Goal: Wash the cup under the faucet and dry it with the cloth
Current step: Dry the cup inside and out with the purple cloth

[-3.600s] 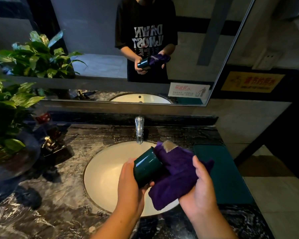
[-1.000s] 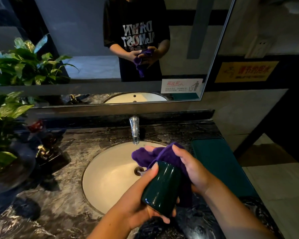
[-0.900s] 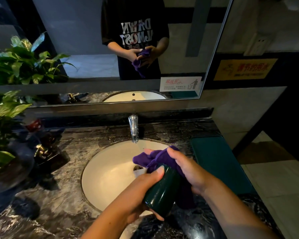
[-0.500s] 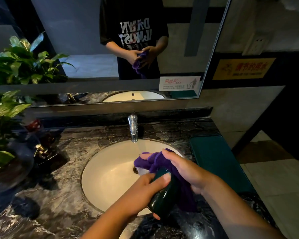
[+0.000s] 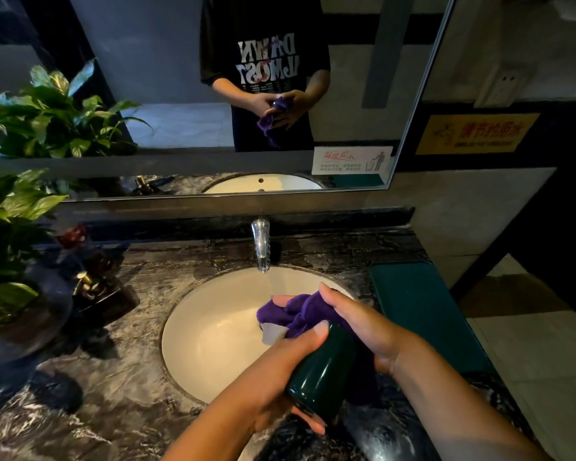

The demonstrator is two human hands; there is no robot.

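Left hand grips the glossy cylindrical green cup; right hand clutches fuzzy purple cloth at its top, above the round white basin.

Potted plant left on marble counter; teal mat right of white basin; mirror above; yellow sign on wall.

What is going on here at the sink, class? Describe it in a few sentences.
A person is drying a dark green cup with a purple cloth over the sink. The left hand grips the cup; the right hand holds the cloth bunched at its top end, in front of the faucet.
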